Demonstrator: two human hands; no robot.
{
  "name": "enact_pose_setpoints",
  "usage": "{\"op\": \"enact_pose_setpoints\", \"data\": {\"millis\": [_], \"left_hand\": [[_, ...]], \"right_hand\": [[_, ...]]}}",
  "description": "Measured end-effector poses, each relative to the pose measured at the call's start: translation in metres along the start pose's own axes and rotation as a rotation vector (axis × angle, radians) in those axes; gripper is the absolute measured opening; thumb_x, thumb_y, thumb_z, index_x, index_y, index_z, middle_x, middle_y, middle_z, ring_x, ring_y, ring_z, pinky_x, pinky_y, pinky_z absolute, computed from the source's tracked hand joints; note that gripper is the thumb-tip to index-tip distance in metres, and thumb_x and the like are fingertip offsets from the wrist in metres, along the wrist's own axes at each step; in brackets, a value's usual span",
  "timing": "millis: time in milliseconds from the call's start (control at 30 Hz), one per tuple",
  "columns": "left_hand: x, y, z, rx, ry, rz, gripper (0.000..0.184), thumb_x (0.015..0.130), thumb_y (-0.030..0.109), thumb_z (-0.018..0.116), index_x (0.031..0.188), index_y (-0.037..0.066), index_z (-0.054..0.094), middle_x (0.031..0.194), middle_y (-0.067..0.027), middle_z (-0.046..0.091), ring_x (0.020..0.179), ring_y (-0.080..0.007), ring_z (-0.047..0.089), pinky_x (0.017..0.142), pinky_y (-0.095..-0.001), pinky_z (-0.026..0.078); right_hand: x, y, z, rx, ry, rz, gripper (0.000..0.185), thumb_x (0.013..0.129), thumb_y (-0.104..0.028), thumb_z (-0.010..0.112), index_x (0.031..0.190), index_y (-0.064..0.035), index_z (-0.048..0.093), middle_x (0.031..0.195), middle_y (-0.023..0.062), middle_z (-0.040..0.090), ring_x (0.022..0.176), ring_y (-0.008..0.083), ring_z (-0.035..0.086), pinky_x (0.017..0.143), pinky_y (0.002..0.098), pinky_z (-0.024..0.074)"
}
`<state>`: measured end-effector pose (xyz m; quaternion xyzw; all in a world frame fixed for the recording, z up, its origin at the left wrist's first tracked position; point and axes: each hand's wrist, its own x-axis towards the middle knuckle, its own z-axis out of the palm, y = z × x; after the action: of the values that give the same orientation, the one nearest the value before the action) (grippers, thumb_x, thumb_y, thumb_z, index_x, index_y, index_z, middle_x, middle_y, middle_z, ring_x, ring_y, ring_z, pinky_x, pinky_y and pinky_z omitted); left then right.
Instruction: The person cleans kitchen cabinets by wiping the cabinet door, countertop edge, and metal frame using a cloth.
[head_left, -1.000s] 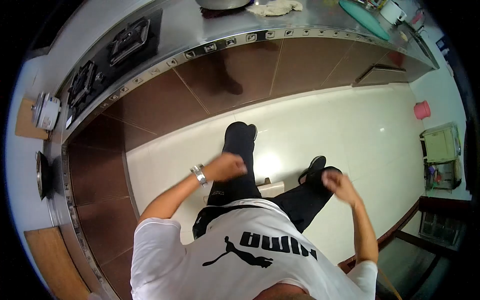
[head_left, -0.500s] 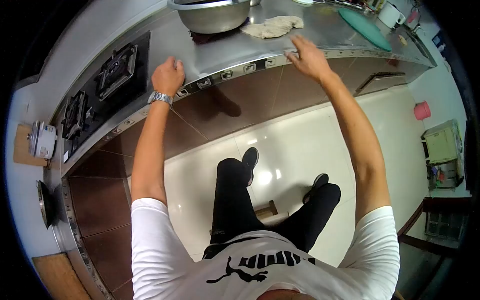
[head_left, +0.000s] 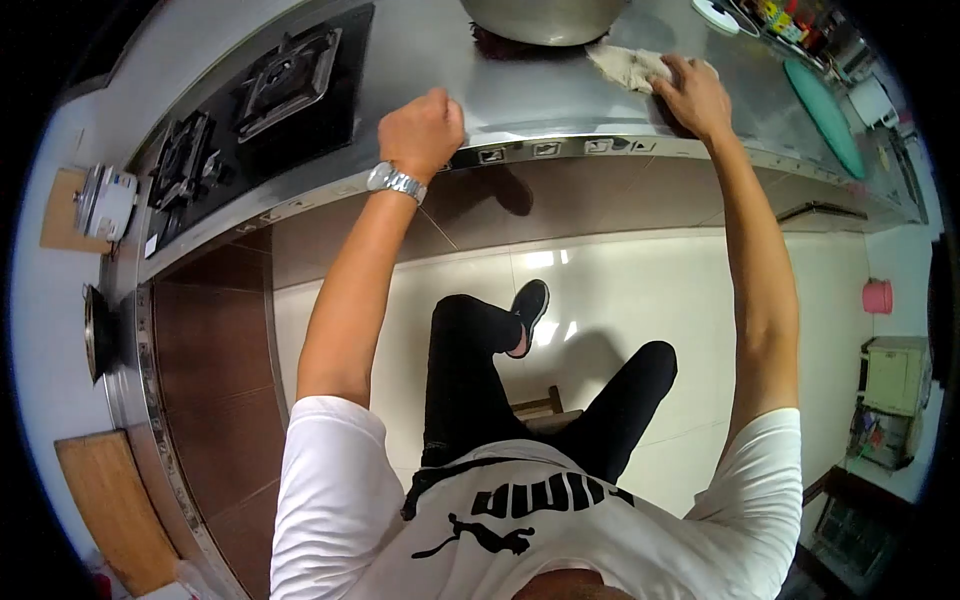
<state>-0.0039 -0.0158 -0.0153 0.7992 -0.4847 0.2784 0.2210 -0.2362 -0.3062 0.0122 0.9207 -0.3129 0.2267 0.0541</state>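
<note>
My left hand [head_left: 421, 130], with a silver watch at its wrist, is curled into a fist at the steel counter's front edge; nothing shows in it. My right hand [head_left: 695, 98] lies on a crumpled cream cloth [head_left: 628, 68], its fingers bent over the cloth's right part. Just left of the cloth, a large metal bowl [head_left: 545, 18] stands on a dark mat [head_left: 500, 44] and is cut off by the top of the view.
A black gas stove [head_left: 290, 82] is at the left, with a rice cooker [head_left: 107, 203] beyond it. A green oval board [head_left: 823, 115] and a white mug [head_left: 872, 102] are at the right. A wooden board [head_left: 115, 510] leans at lower left.
My right hand has come down onto the cloth, which is now more bunched. My left hand stays in a fist at the counter edge. The whole view has shifted.
</note>
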Motion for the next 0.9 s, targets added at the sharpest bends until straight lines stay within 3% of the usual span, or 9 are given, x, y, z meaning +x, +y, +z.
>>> {"op": "enact_pose_setpoints", "data": {"millis": [100,300,467,533,567,667,733,800,900], "left_hand": [[0.002,0.003,-0.003,0.035,-0.016,-0.025,0.019,0.083,0.024,0.053,0.073,0.008,0.059,0.061,-0.0154,0.062,0.055,-0.0351,0.062,0.050,-0.0442,0.049],[0.003,0.005,-0.009,0.039,-0.057,-0.110,0.028,0.086,0.033,0.053,0.077,0.007,0.060,0.062,-0.0161,0.062,0.057,-0.0369,0.062,0.052,-0.0467,0.048],[-0.015,0.010,-0.024,-0.297,0.086,-0.231,0.037,0.084,0.043,0.056,0.076,0.006,0.058,0.062,-0.0186,0.061,0.062,-0.0404,0.061,0.055,-0.0470,0.048],[-0.039,0.025,-0.027,-0.222,0.110,-0.142,0.046,0.083,0.053,0.056,0.081,0.007,0.060,0.063,-0.0204,0.061,0.062,-0.0409,0.061,0.055,-0.0482,0.048],[-0.044,0.035,-0.029,-0.224,0.019,-0.197,0.050,0.083,0.057,0.055,0.082,0.007,0.061,0.064,-0.0211,0.062,0.062,-0.0407,0.062,0.055,-0.0484,0.048],[-0.045,0.056,-0.031,-0.254,-0.088,-0.271,0.059,0.082,0.064,0.051,0.085,0.006,0.062,0.068,-0.0223,0.064,0.064,-0.0401,0.063,0.057,-0.0494,0.048],[-0.032,0.070,-0.040,-0.101,-0.221,-0.267,0.057,0.080,0.061,0.057,0.085,0.005,0.064,0.072,-0.0194,0.066,0.068,-0.0354,0.066,0.059,-0.0465,0.050],[-0.024,0.072,-0.034,-0.058,-0.259,-0.224,0.058,0.076,0.060,0.063,0.097,0.006,0.065,0.073,-0.0180,0.067,0.068,-0.0345,0.066,0.057,-0.0442,0.051],[-0.028,0.070,-0.018,-0.078,-0.187,-0.178,0.047,0.074,0.050,0.068,0.097,0.010,0.066,0.072,-0.0161,0.066,0.067,-0.0341,0.065,0.057,-0.0440,0.051]], "right_hand": [[-0.024,-0.032,-0.009,0.102,0.000,-0.035,0.046,0.084,-0.046,0.061,0.115,-0.0126,0.062,0.090,0.0128,0.059,0.089,0.0308,0.059,0.077,0.0433,0.0476],[-0.072,-0.158,-0.022,0.429,0.092,-0.315,0.039,0.075,-0.036,0.072,0.106,-0.0135,0.063,0.093,0.0131,0.055,0.092,0.0308,0.055,0.078,0.0436,0.0462],[-0.079,-0.218,-0.015,0.402,0.098,-0.421,0.049,0.072,-0.026,0.073,0.117,-0.0153,0.057,0.103,0.0135,0.052,0.099,0.0314,0.051,0.082,0.0412,0.0454],[-0.076,-0.214,-0.011,0.446,0.111,-0.449,0.051,0.071,-0.024,0.073,0.118,-0.0134,0.057,0.101,0.0138,0.053,0.099,0.0318,0.052,0.083,0.0423,0.0456],[-0.076,-0.210,-0.010,0.493,0.116,-0.465,0.052,0.070,-0.022,0.074,0.118,-0.0115,0.057,0.100,0.0141,0.053,0.098,0.0322,0.053,0.084,0.0434,0.0457],[-0.079,-0.184,-0.017,0.698,0.002,-0.496,0.064,0.073,-0.017,0.067,0.132,-0.0066,0.045,0.128,0.0196,0.049,0.119,0.0377,0.047,0.099,0.0398,0.0416],[-0.078,-0.160,-0.027,0.789,-0.138,-0.381,0.067,0.074,-0.017,0.064,0.136,-0.0039,0.040,0.136,0.0208,0.045,0.126,0.0379,0.042,0.104,0.0392,0.0370],[-0.064,-0.114,0.000,0.617,0.100,-0.407,0.068,0.075,-0.014,0.066,0.138,-0.0045,0.040,0.140,0.0162,0.044,0.128,0.0314,0.043,0.108,0.0371,0.0312],[-0.048,-0.075,0.011,0.572,0.140,-0.134,0.053,0.078,-0.022,0.064,0.127,-0.0039,0.052,0.136,0.0171,0.048,0.125,0.0326,0.045,0.105,0.0385,0.0350]]}}
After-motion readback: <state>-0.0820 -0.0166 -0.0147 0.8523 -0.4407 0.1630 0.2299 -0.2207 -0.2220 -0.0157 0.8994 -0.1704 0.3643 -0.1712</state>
